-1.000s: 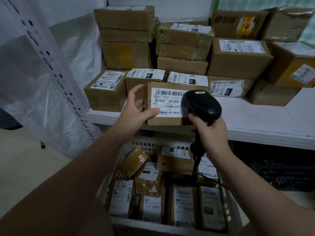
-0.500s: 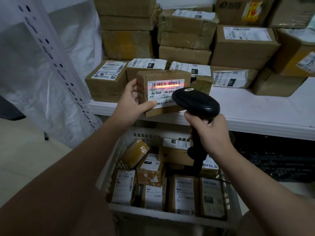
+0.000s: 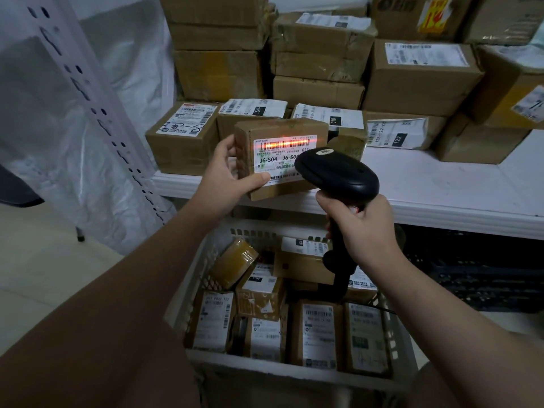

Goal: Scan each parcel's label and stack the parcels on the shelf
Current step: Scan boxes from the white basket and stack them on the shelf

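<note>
My left hand [image 3: 226, 172] grips a small brown parcel [image 3: 282, 131] by its left side, thumb on the white label that reads J6-S04. It is held in the air just in front of the white shelf [image 3: 441, 184]. An orange-red scan line glows across the label's barcode. My right hand [image 3: 362, 228] grips the handle of a black barcode scanner [image 3: 338, 175], whose head points at the label and hides its right part. Below both hands stands a white basket [image 3: 294, 369] with several labelled parcels.
Stacked brown boxes [image 3: 323, 54] fill the back and left of the shelf, with a front row of labelled parcels [image 3: 182, 136]. A perforated white upright [image 3: 88, 92] and plastic sheeting stand at the left. Bare shelf surface shows at the right front.
The parcel was tilted back and its barcode lit up under the scanner's line. The scanner shifted slightly right and down from the label, and the view drew closer.
</note>
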Motion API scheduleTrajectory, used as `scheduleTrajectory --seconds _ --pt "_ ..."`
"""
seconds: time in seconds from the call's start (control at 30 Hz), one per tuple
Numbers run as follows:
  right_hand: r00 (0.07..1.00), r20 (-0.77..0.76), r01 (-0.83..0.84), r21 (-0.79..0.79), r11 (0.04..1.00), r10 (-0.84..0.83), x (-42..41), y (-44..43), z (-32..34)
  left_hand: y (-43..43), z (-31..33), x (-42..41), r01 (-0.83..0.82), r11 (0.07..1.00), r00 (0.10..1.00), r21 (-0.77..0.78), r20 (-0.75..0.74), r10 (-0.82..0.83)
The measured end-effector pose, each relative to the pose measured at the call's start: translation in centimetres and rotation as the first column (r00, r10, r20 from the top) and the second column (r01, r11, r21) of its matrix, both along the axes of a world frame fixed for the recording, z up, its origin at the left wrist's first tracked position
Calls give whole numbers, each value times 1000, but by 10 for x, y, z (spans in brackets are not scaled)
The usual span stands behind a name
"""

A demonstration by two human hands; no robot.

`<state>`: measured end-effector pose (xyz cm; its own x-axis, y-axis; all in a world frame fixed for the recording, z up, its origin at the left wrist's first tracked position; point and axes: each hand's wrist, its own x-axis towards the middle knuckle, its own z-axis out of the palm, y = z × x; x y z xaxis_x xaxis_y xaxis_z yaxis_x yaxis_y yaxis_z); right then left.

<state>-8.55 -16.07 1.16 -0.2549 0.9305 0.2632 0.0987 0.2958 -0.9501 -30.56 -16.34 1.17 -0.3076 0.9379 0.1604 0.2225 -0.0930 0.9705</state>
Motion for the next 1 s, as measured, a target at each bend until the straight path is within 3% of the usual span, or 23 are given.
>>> scheduleTrajectory --seconds 0.6,1.0 --pt "997 -16 76 -47 996 -77 21 -27 5 -1 -12 -8 6 1000 1000 -2 11 -6" --pt "999 42 35 -36 999 -33 31 -40 9 -4 -15 -5 9 1000 999 -13 37 -9"
